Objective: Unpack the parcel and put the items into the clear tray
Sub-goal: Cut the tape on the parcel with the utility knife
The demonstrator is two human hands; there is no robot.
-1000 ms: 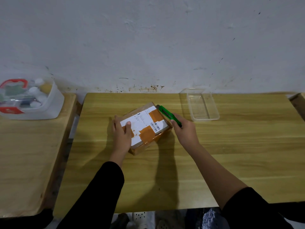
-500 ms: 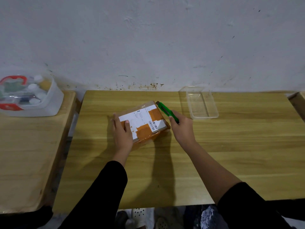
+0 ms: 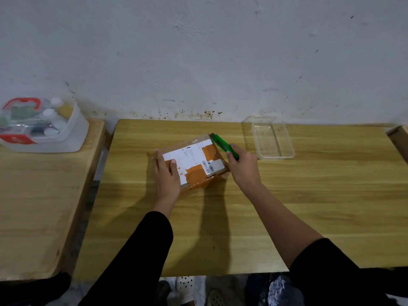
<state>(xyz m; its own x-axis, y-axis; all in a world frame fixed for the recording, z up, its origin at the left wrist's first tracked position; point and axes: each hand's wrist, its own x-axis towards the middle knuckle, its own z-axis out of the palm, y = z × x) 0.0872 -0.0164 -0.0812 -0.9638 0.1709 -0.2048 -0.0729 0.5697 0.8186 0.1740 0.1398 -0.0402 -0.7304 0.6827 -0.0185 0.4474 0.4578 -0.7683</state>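
A taped brown cardboard parcel (image 3: pixel 196 160) with a white label and orange tape lies on the wooden table (image 3: pixel 287 206). My left hand (image 3: pixel 166 175) presses flat on the parcel's near left corner and holds it down. My right hand (image 3: pixel 242 166) grips a green utility knife (image 3: pixel 224 145), whose tip rests at the parcel's far right corner. The clear tray (image 3: pixel 272 138) stands to the right of the knife, near the wall, with nothing in it.
A second wooden table (image 3: pixel 39 195) stands to the left across a narrow gap. On it sits a white plastic bin (image 3: pixel 55 135) holding bottles and a red-handled item. A wall runs along the back edge. Shoes show below the front edge.
The parcel has turned slightly and sits a little farther from me. My right hand with the knife has moved along its right edge toward the far corner. My left hand stays on the box.
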